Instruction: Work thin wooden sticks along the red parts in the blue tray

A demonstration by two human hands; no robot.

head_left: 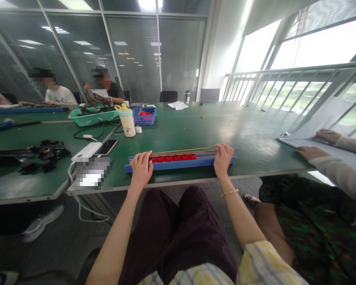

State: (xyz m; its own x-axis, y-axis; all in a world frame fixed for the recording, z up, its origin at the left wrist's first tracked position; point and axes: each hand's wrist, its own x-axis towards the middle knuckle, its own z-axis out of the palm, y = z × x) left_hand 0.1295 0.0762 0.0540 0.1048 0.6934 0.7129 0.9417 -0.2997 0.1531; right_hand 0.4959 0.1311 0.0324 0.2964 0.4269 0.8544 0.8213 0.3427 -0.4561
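Left hand (pixel 141 169) and right hand (pixel 223 159) at opposite ends of blue tray (pixel 180 165), on green table (pixel 249 138). Fingers (pixel 145 157) curled over tray ends and strands; clenched or merely resting: cannot tell. Between the fingers, in tray: about six red blocks (pixel 172 158), exact count unclear, beneath several yellow strands (pixel 184 151). Right of right fingers: co-worker's two hands (pixel 313 152) on paper (pixel 314 126). Beyond left fingers: one power bank (pixel 86 151), one phone (pixel 106 147), one bottle (pixel 127 122). Farther: two baskets, green basket (pixel 91 117) holding black cables (pixel 90 113), blue basket (pixel 144 117) holding red item (pixel 144 113).
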